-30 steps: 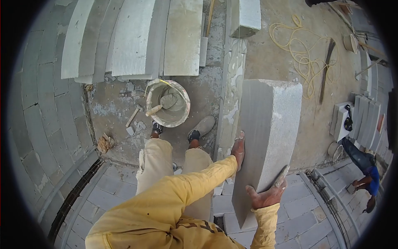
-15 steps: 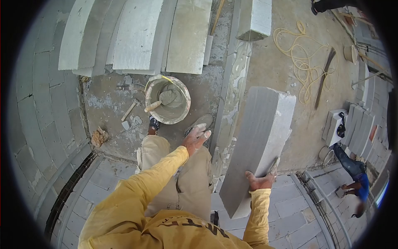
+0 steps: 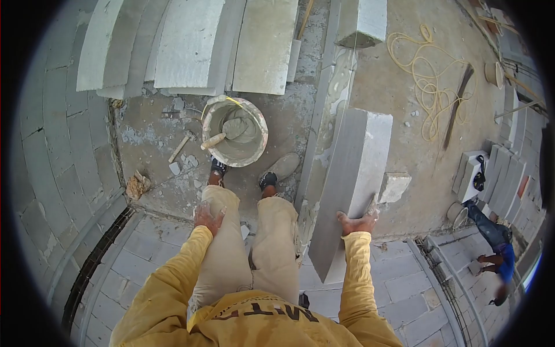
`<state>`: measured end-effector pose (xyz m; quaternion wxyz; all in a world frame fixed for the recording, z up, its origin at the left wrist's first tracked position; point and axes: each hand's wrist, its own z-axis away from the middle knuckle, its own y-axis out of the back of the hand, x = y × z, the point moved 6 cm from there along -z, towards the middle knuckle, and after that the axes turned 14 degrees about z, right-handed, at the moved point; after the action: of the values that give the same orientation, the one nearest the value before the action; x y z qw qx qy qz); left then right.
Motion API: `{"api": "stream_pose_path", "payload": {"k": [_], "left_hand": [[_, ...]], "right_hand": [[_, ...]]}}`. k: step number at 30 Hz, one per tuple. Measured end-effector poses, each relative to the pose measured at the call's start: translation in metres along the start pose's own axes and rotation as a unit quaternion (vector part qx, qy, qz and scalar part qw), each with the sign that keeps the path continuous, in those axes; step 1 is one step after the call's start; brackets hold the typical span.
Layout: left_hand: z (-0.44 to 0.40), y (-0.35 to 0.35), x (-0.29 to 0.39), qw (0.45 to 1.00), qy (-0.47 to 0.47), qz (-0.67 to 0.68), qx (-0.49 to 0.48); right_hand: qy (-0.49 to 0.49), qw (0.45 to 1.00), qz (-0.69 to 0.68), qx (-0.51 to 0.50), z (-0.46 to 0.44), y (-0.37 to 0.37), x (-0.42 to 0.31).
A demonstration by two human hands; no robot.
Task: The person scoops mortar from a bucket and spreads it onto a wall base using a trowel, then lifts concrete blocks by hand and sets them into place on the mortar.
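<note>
Grey and pale-sided, a long block [image 3: 348,173] is extending toward twelve o'clock from the right hand [image 3: 357,223], whose spread fingers are clasping it.

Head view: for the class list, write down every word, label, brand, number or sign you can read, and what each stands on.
"M", then apparently "T": large dark letters on the yellow shirt; the rest is folded and unclear, including an M- or W-shaped letter farther right.
Smaller marks beside them: too blurred to read.
Long block at the right hand: no readable text.
Bucket: no readable text.
</note>
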<state>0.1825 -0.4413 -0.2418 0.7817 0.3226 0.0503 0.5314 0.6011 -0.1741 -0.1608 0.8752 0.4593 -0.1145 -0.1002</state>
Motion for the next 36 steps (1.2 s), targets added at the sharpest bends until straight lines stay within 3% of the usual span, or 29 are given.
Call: {"api": "stream_pose_path", "payload": {"k": [9,16,22,28,32,36], "left_hand": [[0.0,-0.02,-0.013,0.998,0.048,0.007,-0.035],[-0.003,-0.018,-0.009,1.0,0.0,0.001,-0.003],[-0.005,-0.014,-0.01,0.998,0.035,0.024,-0.044],[-0.007,-0.014,-0.012,1.0,0.007,0.011,-0.002],[-0.012,-0.018,-0.016,0.999,0.023,0.002,-0.034],[-0.014,-0.018,-0.018,0.994,0.064,0.003,-0.084]], "right_hand": [[-0.024,0.998,0.044,0.033,-0.034,-0.02,-0.038],[-0.008,0.998,0.062,0.029,-0.055,-0.032,-0.058],[-0.001,0.998,0.039,0.044,-0.063,-0.039,-0.069],[-0.009,0.997,0.052,0.048,-0.068,-0.051,-0.072],[-0.052,0.998,0.039,0.019,-0.063,-0.056,-0.071],[-0.014,0.997,0.049,0.05,-0.063,-0.067,-0.072]]}}
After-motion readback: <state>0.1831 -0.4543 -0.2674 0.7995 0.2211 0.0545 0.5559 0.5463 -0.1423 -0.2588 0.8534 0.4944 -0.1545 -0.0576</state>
